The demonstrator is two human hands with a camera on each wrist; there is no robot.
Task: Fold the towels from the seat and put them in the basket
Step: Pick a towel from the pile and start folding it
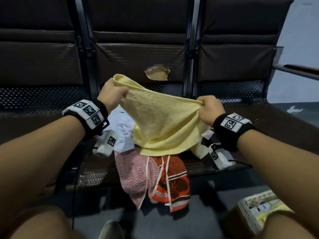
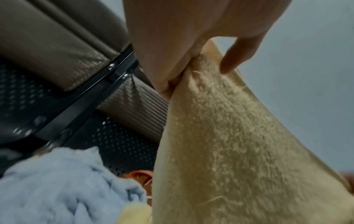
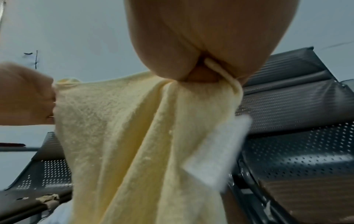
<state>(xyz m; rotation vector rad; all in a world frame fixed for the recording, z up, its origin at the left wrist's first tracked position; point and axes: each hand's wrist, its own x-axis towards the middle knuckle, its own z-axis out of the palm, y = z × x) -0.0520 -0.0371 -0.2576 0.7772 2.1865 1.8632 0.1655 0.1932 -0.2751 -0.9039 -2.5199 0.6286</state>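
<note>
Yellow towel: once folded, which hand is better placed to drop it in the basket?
Right, probably. The basket sits low on the right, below the right hand. The left hand would have to cross over. Both grip the yellow towel.

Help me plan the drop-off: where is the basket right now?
In the head view the basket sits on the floor at the lower right, below the seat edge and beside the person's right leg, apart from the yellow towel held up by both hands.

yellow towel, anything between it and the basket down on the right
Nothing visible blocks it. Both hands grip the yellow towel above the seat; the basket sits on the floor, open-topped, already holding cloth, partly hidden by the right forearm.
</note>
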